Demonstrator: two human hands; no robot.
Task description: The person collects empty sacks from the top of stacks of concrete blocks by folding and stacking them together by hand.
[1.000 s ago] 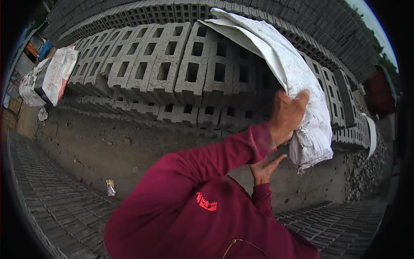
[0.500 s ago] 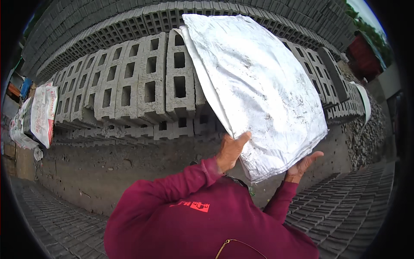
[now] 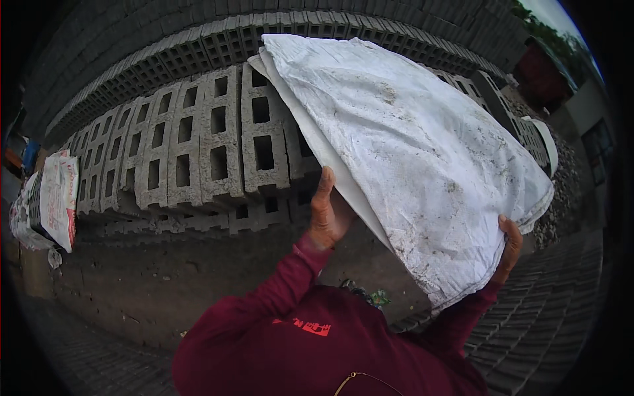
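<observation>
A large folded white woven sack (image 3: 409, 158), smudged with grey dirt, spreads out before me over the hollow concrete blocks (image 3: 218, 132). At least two layers show along its left edge. My left hand (image 3: 330, 214) is at that edge, thumb up beside the sack and fingers running underneath, where they are hidden. The near right edge is in my right hand (image 3: 510, 247), with the thumb on top and the other fingers out of sight below.
More block rows (image 3: 317, 25) stand behind. A white and red printed sack (image 3: 59, 201) drapes over the row's left end. Bare ground (image 3: 145, 270) lies between the blocks and me. Stacked grey pieces (image 3: 555, 297) are at the near right, gravel (image 3: 568, 191) beyond them.
The sack has swung and spread to the right. My left hand has shifted left and up, its thumb coming off the sack's top; my right hand has moved right, its thumb now on top.
</observation>
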